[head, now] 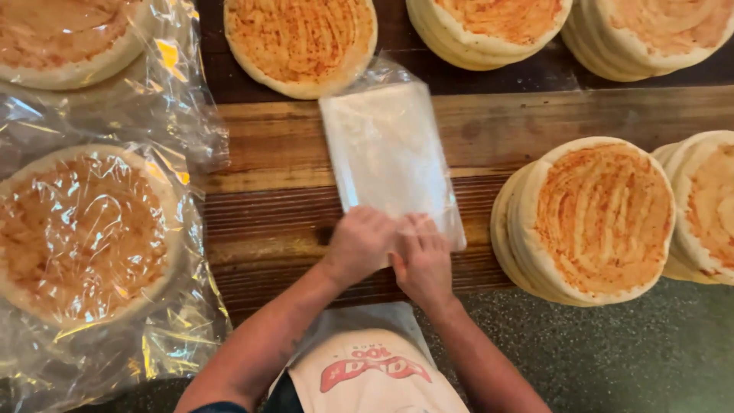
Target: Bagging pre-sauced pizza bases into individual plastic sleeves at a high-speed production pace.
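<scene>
At centre frame, on the wooden desk (275, 206): stack of clear plastic bags (388, 153), flat, lower end pinned under both hands. Left hand (359, 243) and right hand (422, 256) side by side, touching, at the stack's near edge; fingers curled down onto the plastic, apparently pinching the top sheet, though true grip not discernible. Stack extending away from the hands toward the upper middle of the frame; long axis near vertical in the picture, tilted slightly leftward at the far end, which reaches just short of a sauced flat bread (300, 44).

At right of frame: pile of sauced flat breads (592, 218), well apart from the hands; a second pile (703, 203) beside it, cut off by the right edge. At upper right: two more piles (489, 27), cropped by the top edge.

At left of frame: bagged flat bread (80, 233) in crinkled clear wrap; another bagged one (61, 38) at upper left, partly out of view.

At bottom centre: white apron (367, 371) with red print, between the forearms. Near end of the bag stack hidden beneath the hands; number of sheets in it not discernible.
</scene>
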